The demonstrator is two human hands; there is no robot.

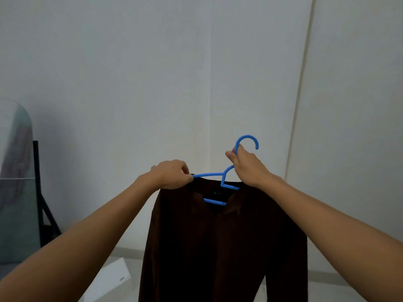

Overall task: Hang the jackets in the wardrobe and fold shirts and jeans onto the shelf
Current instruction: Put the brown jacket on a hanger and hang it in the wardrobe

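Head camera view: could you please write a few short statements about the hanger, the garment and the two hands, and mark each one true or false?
1. The hanger is red. False: it is blue.
2. The right hand grips the hanger just below its hook. True.
3. The left hand hangs free, touching nothing. False: it holds the hanger's left end at the garment's shoulder.
4. The dark brown garment hangs down from the hanger. True.
5. The hook already sits on a wardrobe rail. False: it is in the air before a pale wall.
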